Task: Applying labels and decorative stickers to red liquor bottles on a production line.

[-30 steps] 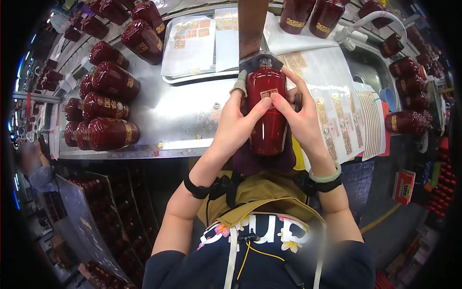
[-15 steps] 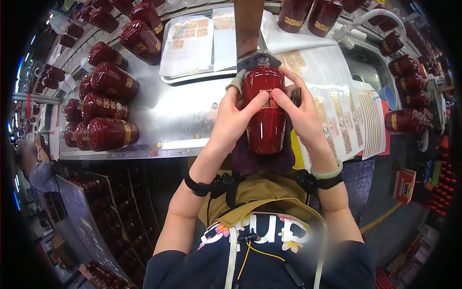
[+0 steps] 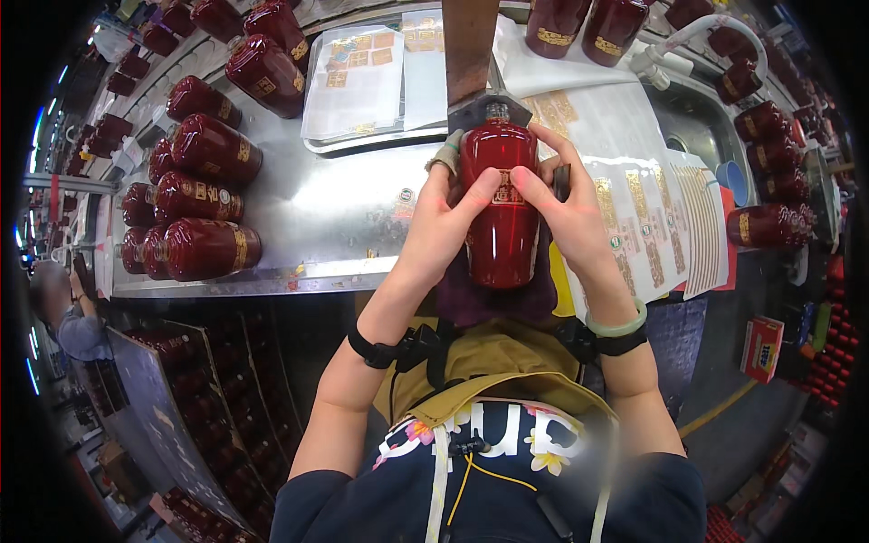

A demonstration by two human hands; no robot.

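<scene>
Left hand (image 3: 438, 220) and right hand (image 3: 574, 215) clasp red bottle (image 3: 503, 244) between them. Label (image 3: 507, 188), between the two thumb tips, sits straighter than a second ago; seems nearly settled.

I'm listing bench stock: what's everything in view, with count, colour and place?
Bottle: 1, dark red, between hands
Label: 1, gold-red, under the thumbs
Cloth: 1, purple, beneath bottle
Post: 1, brown, beyond bottle
Other bottles: many, dark red, left, back, right
Tray: 1, silvery, back left
Stickered sheets: several, white-gold, right
Sink: 1, metallic, right
Tap: 1, white, over sink
Cup: 1, blue, by sink
Box: 1, red-white, lower right
Workbench: 1, silvery, centre left
Racks: uncertain, grey panel, lower left
Co-worker: 1, grey sleeve, far left
Background: too blurred
Bangle: 1, pale green, right wrist
Left hand: 1, pale finger cover, bottle's left
Right hand: 1, bare, bottle's right
</scene>
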